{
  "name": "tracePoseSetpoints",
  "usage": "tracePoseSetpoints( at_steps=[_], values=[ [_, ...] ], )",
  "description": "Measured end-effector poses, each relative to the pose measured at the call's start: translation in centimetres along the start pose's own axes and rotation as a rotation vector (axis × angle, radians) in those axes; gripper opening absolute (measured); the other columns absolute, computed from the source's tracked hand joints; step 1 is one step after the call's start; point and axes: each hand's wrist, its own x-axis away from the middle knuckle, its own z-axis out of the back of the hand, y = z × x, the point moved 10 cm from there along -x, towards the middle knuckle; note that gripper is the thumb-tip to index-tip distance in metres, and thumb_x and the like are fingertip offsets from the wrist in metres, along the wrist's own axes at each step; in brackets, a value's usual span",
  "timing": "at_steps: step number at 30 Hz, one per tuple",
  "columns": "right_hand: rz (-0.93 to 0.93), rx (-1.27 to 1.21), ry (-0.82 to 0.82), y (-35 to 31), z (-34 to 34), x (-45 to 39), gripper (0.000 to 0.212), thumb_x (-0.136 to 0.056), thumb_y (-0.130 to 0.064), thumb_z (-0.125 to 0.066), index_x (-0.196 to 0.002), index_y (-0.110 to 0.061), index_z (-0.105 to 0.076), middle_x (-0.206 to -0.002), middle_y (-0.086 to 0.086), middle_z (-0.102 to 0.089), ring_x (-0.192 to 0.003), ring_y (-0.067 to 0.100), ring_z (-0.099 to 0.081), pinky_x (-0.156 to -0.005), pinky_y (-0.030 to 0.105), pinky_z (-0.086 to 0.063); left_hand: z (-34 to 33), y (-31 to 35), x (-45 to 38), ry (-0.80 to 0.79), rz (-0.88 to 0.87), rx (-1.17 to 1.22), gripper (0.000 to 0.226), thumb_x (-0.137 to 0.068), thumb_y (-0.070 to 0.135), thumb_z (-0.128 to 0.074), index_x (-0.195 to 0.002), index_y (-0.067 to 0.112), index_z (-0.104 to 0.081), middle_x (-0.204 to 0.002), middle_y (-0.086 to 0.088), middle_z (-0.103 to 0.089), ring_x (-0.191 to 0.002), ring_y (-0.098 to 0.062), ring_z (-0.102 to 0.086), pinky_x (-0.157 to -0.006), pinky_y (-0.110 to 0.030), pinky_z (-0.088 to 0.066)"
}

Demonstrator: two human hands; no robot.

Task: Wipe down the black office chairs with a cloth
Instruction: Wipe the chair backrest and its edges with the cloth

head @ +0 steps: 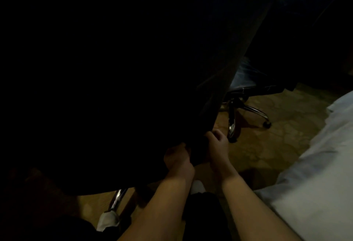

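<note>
A black office chair fills the left and middle of the head view, its back turned to me and very dark. My left hand is curled at the lower right edge of that back and grips it. My right hand is just to the right, fingers curled round a dark cloth bunched between the two hands against the chair's edge. The cloth's outline is hard to make out in the low light. A chrome leg of this chair shows beneath it.
A second black chair stands behind on a chrome star base with castors. White fabric covers the right side. A white wrap sits at the end of the near chrome leg. The floor is brown and patterned.
</note>
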Motion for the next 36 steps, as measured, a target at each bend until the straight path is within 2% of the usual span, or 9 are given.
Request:
tracePoseSetpoints(
  at_steps=[5,8,10,13,16,19,25,32,36],
  values=[
    [0.011,-0.069,-0.153,-0.4,-0.3,1.1,0.013,-0.095,-0.018,-0.061,-0.104,-0.009,-0.065,-0.094,0.008,-0.070,-0.083,0.020,-0.069,-0.066,0.028,-0.055,0.1,0.9,0.9,0.010,-0.059,0.095,0.035,-0.095,-0.005,-0.054,-0.131,-0.003,-0.053,-0.113,-0.018,-0.060,-0.107,-0.034,-0.061,-0.061,-0.024,-0.048],
    [0.019,-0.077,-0.116,-0.2,-0.6,1.9,0.010,-0.093,-0.020,-0.063,-0.095,-0.010,-0.065,-0.092,0.011,-0.067,-0.080,0.023,-0.066,-0.065,0.028,-0.052,0.6,1.6,2.1,0.013,-0.101,0.147,0.025,-0.095,-0.002,-0.057,-0.120,0.002,-0.058,-0.114,-0.015,-0.061,-0.104,-0.030,-0.060,-0.066,-0.026,-0.050],
    [0.005,-0.074,-0.086,0.5,-1.0,2.9,0.025,-0.083,-0.034,-0.070,-0.095,-0.013,-0.065,-0.101,0.012,-0.064,-0.086,0.024,-0.065,-0.067,0.030,-0.055,1.2,1.7,2.8,0.008,-0.097,0.189,0.012,-0.096,0.002,-0.057,-0.106,0.008,-0.059,-0.107,-0.011,-0.063,-0.094,-0.024,-0.061,-0.066,-0.027,-0.051],
    [-0.063,-0.068,-0.061,1.9,-1.7,4.7,0.052,-0.073,-0.049,-0.074,-0.108,-0.012,-0.065,-0.122,0.014,-0.058,-0.108,0.030,-0.063,-0.083,0.038,-0.058,2.6,1.1,3.2,0.035,-0.047,0.202,0.023,-0.097,0.010,-0.058,-0.119,0.003,-0.058,-0.113,-0.016,-0.065,-0.094,-0.030,-0.065,-0.067,-0.035,-0.054],
    [-0.072,0.166,0.102,1.5,-1.3,7.0,0.029,-0.089,-0.032,-0.065,-0.107,-0.009,-0.065,-0.122,0.010,-0.051,-0.107,0.028,-0.055,-0.070,0.026,-0.044,3.5,2.0,4.2,0.039,-0.047,0.175,0.023,-0.095,0.010,-0.060,-0.118,0.004,-0.059,-0.113,-0.021,-0.067,-0.097,-0.038,-0.066,-0.083,-0.051,-0.056],
    [-0.086,0.049,0.108,0.3,-2.8,9.0,0.017,-0.096,-0.023,-0.057,-0.108,-0.012,-0.064,-0.104,0.007,-0.065,-0.087,0.017,-0.062,-0.062,0.023,-0.043,4.3,3.8,5.2,0.003,-0.076,0.210,0.013,-0.095,-0.001,-0.055,-0.108,0.001,-0.058,-0.103,-0.022,-0.063,-0.080,-0.030,-0.063,-0.072,-0.043,-0.053],
    [-0.015,-0.266,0.125,-7.0,-4.0,11.1,0.004,-0.093,-0.013,-0.062,-0.095,-0.012,-0.064,-0.092,0.008,-0.068,-0.084,0.023,-0.067,-0.067,0.028,-0.051,3.1,8.8,9.2,-0.102,-0.117,0.332,0.022,-0.094,-0.005,-0.057,-0.116,-0.005,-0.059,-0.100,-0.022,-0.065,-0.072,-0.027,-0.065,-0.048,-0.028,-0.056],
    [0.337,-0.310,0.076,-22.9,-3.1,13.7,0.010,-0.085,-0.018,-0.070,-0.079,-0.025,-0.069,-0.082,0.000,-0.074,-0.085,0.022,-0.071,-0.082,0.047,-0.059,-1.8,19.6,18.6,-0.294,-0.382,0.368,0.022,-0.091,-0.005,-0.061,-0.113,-0.004,-0.061,-0.105,-0.017,-0.070,-0.087,-0.026,-0.072,-0.070,-0.028,-0.061],
    [0.544,-0.254,0.077,-29.8,-1.6,15.4,0.007,-0.087,-0.015,-0.066,-0.080,-0.018,-0.065,-0.081,0.004,-0.071,-0.079,0.021,-0.070,-0.071,0.038,-0.059,-3.7,23.0,22.5,-0.330,-0.586,0.309,0.021,-0.089,0.000,-0.068,-0.108,0.002,-0.062,-0.100,-0.013,-0.071,-0.089,-0.019,-0.073,-0.069,-0.019,-0.057]
  ],
)
